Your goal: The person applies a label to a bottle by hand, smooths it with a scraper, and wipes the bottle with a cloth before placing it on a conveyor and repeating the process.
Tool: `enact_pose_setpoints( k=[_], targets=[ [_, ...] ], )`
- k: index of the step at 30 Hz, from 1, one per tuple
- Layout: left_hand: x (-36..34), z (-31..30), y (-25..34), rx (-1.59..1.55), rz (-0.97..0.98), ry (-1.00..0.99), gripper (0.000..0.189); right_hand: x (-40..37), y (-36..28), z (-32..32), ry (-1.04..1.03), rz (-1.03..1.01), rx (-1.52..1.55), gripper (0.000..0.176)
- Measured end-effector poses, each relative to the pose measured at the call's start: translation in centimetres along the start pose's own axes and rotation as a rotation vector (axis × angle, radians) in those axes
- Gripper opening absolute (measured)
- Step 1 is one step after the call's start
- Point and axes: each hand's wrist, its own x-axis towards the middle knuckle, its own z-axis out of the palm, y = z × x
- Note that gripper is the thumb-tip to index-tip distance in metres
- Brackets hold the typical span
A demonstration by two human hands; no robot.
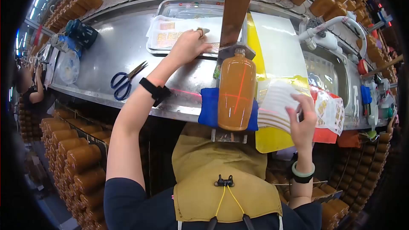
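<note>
The orange bottle (237, 93) is laid in a narrow stand at the middle of the desk (98, 72), its neck pointed away from the person and its body rested on a blue cloth (208, 107). The left hand (189, 47) is placed over the printed sheets (167, 34) on the metal tray (159, 51), its fingers bent; whether anything is pinched by them cannot be told. The right hand (304, 117) is held partly open, with thumb and forefinger apart, at the right edge of a striped sheet (275, 102). Beneath that sheet, a yellow board (272, 142) is seen, and a red board (324, 136) is partly covered by more printed paper (330, 113) to the right. Blue-handled scissors (123, 84) are set down near the left forearm, and a white tap (334, 22) is mounted beside the sink (344, 70). Rows of similar bottles (76, 153) are stacked below the desk at left.
</note>
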Motion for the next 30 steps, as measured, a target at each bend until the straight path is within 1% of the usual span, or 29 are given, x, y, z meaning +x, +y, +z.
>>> enact_pose_setpoints(
  k=[1,3,4,5,6,7,8,9,11,12,13,15,16,18,20,21,22,23,25,26,27,28,29,30],
  targets=[
    [-0.5,-0.3,0.1,-0.001,-0.003,-0.002,0.038,-0.2,-0.4,0.5,-0.003,0.002,0.0,0.039],
    [-1.6,-1.1,0.1,-0.074,0.134,0.027,0.04,-0.8,-1.1,1.7,-0.052,-0.222,0.095,0.046],
    [-1.9,-1.9,1.3,-0.052,0.185,0.074,0.041,-1.0,-2.1,2.2,-0.053,-0.219,0.097,0.046],
    [-2.2,-1.8,0.9,-0.051,0.183,0.071,0.041,-1.4,-3.3,2.7,-0.071,-0.261,0.161,0.051],
    [-2.5,-2.1,0.8,-0.005,0.177,0.03,0.042,-1.7,-4.3,3.2,-0.088,-0.303,0.224,0.057],
    [-2.7,-2.2,1.0,0.04,0.171,-0.012,0.043,-1.9,-4.9,3.7,-0.088,-0.299,0.225,0.057],
    [-3.2,-2.4,1.1,0.152,0.143,-0.008,0.034,-2.3,-5.2,4.3,-0.113,-0.396,0.18,0.06],
    [-3.2,-2.7,1.5,0.145,0.147,-0.02,0.034,-2.7,-5.4,4.9,-0.139,-0.485,0.133,0.063],
    [-3.4,-2.4,1.7,0.139,0.127,-0.042,0.021,-3.3,-5.7,6.3,-0.12,-0.643,-0.02,0.07],
    [-3.5,-2.1,1.5,0.156,0.076,-0.052,0.02,-3.2,-5.9,7.0,-0.041,-0.683,-0.08,0.067],
    [-3.6,-2.1,1.6,0.184,0.04,-0.063,0.022,-3.1,-5.4,7.4,-0.047,-0.669,-0.085,0.067],
    [-3.8,-2.2,1.9,-0.078,-0.042,-0.059,0.03,-2.8,-4.5,8.5,0.109,-0.722,-0.095,0.058],
    [-3.9,-2.2,2.1,-0.081,-0.042,-0.061,0.03,-3.1,-4.3,8.8,0.134,-0.733,-0.078,0.057],
    [-4.2,-2.6,2.6,-0.152,-0.029,-0.006,0.038,-3.6,-3.9,9.1,0.15,-0.716,-0.065,0.058],
    [-4.5,-2.7,2.6,-0.153,-0.029,0.016,0.04,-3.9,-3.5,9.7,0.169,-0.7,-0.052,0.059],
    [-4.4,-2.9,2.9,-0.153,-0.027,0.039,0.043,-3.8,-3.1,10.1,0.204,-0.694,0.004,0.06],
    [-4.6,-3.0,3.3,-0.242,-0.091,0.06,0.04,-3.9,-2.8,10.5,0.237,-0.687,0.06,0.061],
    [-4.7,-3.0,3.8,-0.242,-0.09,0.059,0.04,-4.1,-2.5,10.7,0.238,-0.685,0.06,0.061],
    [-4.9,-3.6,5.8,-0.357,-0.11,0.19,0.039,-4.4,-2.0,10.9,0.222,-0.61,0.125,0.065],
    [-5.0,-4.0,7.2,-0.397,-0.133,0.212,0.039,-4.4,-2.0,10.9,0.221,-0.61,0.127,0.065],
    [-5.1,-4.5,8.7,-0.365,-0.126,0.242,0.038,-4.5,-1.9,10.9,0.218,-0.61,0.118,0.061],
    [-5.3,-4.8,10.2,-0.385,-0.043,0.29,0.036,-4.4,-1.8,10.9,0.217,-0.61,0.108,0.057],
    [-5.6,-5.0,11.7,-0.405,0.042,0.336,0.033,-4.2,-1.9,10.3,0.217,-0.609,0.109,0.057],
    [-5.8,-5.2,13.3,-0.31,0.144,0.375,0.03,-3.8,-2.3,9.2,0.16,-0.594,0.174,0.05]
  ],
)
